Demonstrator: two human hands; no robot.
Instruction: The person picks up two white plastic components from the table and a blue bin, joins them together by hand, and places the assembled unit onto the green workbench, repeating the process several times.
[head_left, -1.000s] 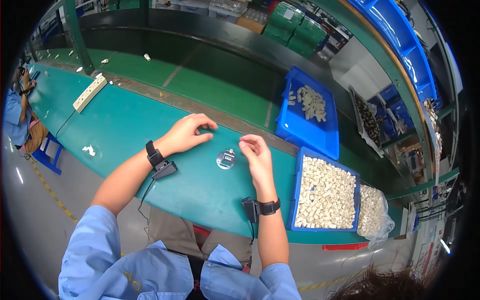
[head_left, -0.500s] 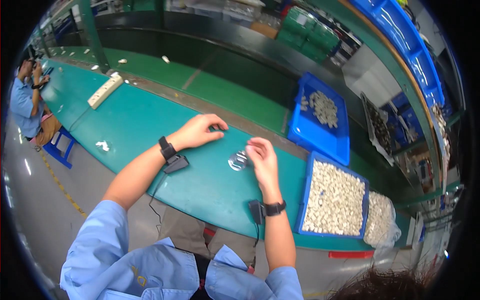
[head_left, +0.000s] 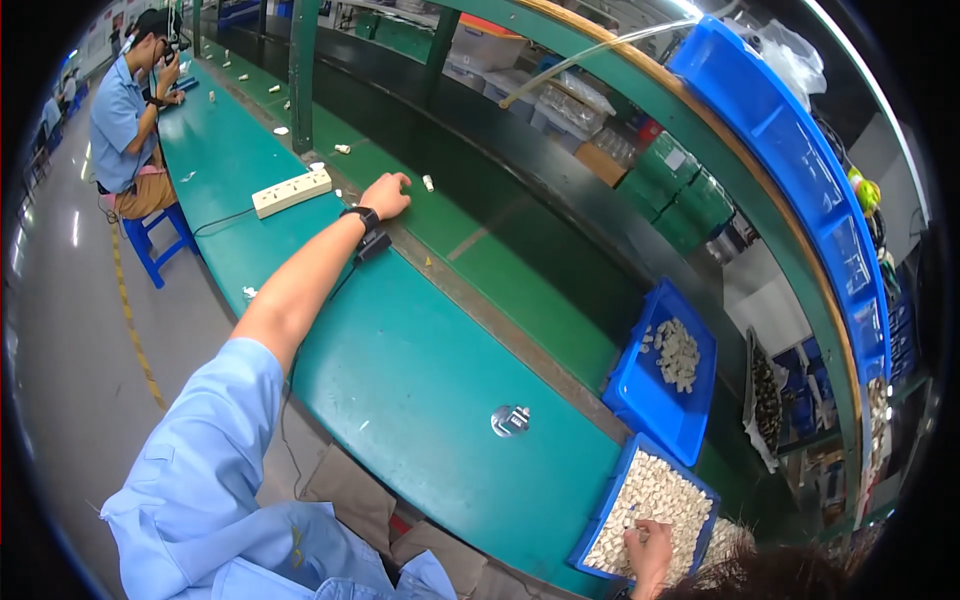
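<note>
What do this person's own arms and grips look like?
Left arm: light-blue cloth sleeve ending near the elbow, black wrist strap, black box-shaped device, thin dark cable. Left grip and right grip are gloveless; right arm mostly unseen.

Tray wall (head_left: 606, 497) left of right hand (head_left: 648, 548); mid-table (head_left: 420, 350) free.

Green bench (head_left: 420, 360): power strip (head_left: 292, 193), blue tray (head_left: 606, 507)

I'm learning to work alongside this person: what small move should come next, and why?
Probably the left hand should move slightly right to the small white piece: it lies on the green belt just beyond that hand, with a gap between, while the right hand is at the white parts in the blue tray.
</note>
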